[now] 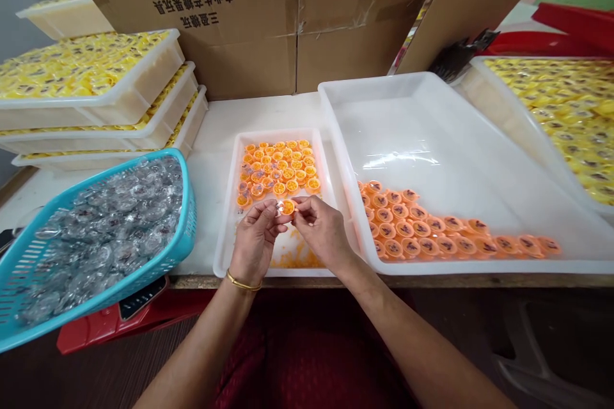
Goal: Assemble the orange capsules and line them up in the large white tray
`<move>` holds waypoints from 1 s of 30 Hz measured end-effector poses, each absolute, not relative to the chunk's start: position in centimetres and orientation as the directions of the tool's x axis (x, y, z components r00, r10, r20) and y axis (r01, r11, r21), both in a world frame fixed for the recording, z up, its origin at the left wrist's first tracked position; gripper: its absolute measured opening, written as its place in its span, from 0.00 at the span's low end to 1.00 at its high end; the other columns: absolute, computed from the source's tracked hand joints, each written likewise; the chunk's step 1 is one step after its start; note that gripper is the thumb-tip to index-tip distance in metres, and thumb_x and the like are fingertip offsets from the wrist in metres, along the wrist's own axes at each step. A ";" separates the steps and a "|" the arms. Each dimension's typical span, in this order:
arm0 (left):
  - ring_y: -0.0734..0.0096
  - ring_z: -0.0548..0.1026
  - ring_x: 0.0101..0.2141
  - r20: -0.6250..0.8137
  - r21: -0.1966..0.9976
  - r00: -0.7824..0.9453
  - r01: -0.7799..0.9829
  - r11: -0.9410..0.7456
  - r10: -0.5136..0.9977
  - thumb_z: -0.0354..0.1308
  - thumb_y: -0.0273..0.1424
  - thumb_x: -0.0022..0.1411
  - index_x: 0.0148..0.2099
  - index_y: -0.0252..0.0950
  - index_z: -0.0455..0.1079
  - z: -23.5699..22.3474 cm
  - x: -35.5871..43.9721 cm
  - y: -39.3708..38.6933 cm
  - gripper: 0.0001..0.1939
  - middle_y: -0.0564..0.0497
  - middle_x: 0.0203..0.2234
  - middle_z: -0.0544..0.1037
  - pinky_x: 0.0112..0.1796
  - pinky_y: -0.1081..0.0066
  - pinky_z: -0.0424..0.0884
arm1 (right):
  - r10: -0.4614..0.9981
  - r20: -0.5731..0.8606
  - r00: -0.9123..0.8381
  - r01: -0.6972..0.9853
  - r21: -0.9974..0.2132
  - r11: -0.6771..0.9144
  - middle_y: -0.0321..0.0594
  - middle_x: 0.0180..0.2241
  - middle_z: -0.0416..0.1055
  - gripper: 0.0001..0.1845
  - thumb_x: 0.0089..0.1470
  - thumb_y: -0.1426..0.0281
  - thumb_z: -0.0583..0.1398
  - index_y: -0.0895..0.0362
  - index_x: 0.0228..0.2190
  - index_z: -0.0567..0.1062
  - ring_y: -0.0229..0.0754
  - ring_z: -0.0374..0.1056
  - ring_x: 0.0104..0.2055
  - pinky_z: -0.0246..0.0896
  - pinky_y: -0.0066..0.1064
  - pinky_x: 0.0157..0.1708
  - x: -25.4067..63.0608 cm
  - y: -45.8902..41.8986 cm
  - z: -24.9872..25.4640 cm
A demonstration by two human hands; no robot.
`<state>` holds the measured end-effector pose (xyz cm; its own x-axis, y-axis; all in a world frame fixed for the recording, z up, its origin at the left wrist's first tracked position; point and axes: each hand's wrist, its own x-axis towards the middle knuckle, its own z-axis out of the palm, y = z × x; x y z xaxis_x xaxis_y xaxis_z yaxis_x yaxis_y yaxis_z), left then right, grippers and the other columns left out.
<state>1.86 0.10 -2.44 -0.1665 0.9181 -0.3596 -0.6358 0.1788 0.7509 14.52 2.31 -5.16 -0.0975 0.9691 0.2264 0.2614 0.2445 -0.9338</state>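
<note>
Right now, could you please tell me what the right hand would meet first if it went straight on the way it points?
The small round orange plastic cup, which the fingers of the right hand appear to be touching; just beyond lies the left hand, though depth is hard to judge.

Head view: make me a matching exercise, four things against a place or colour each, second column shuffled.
1. Orange piece
2. Basket
3. Large tray
4. Cardboard box

A. Upright behind the trays
B. Right of the small tray
C. Between the left hand and the right hand
D. Turquoise

Pairs: 1-C, 2-D, 3-B, 4-A
</note>
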 end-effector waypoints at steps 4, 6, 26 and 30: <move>0.78 0.75 0.23 -0.302 0.860 -0.279 -0.493 0.134 0.912 0.68 0.30 0.46 0.36 0.32 0.70 -2.5 3.1 0.3 0.14 0.54 0.25 0.76 0.23 0.78 0.68 | 0.967 0.240 -0.086 0.305 -0.918 0.255 0.45 0.43 0.74 0.01 0.51 0.71 0.57 0.55 0.28 0.69 0.43 0.74 0.40 0.71 0.38 0.40 14.5 2.2 -5.1; 0.79 0.73 0.21 -0.303 0.877 -0.259 -0.453 0.162 0.917 0.68 0.31 0.46 0.35 0.31 0.69 -2.6 3.2 0.5 0.15 0.55 0.23 0.75 0.21 0.79 0.65 | 0.969 0.236 -0.078 0.299 -0.922 0.248 0.46 0.42 0.74 0.01 0.51 0.71 0.58 0.55 0.27 0.69 0.43 0.74 0.39 0.71 0.38 0.40 14.5 2.2 -5.1; 0.76 0.72 0.17 -0.329 0.904 -0.130 -0.328 0.273 0.935 0.70 0.33 0.41 0.36 0.31 0.71 -1.2 1.7 0.9 0.19 0.55 0.18 0.74 0.19 0.77 0.69 | 0.955 0.284 -0.086 0.268 -0.917 0.297 0.43 0.41 0.75 0.03 0.50 0.71 0.58 0.54 0.26 0.67 0.42 0.74 0.38 0.72 0.34 0.36 14.3 2.1 -4.6; 0.77 0.72 0.17 -0.363 0.890 -0.077 -0.324 0.321 0.929 0.70 0.34 0.40 0.33 0.30 0.72 -1.2 1.3 1.5 0.18 0.54 0.17 0.74 0.18 0.77 0.69 | 0.945 0.310 -0.105 0.254 -0.910 0.327 0.44 0.42 0.74 0.02 0.50 0.73 0.57 0.55 0.26 0.68 0.41 0.73 0.40 0.72 0.33 0.37 14.4 2.2 -4.7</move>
<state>1.26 1.46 -1.18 -0.0766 0.9287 -0.3627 -0.3237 0.3209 0.8901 14.38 2.19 -4.71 -0.1051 0.9450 0.3096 0.2540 0.3265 -0.9104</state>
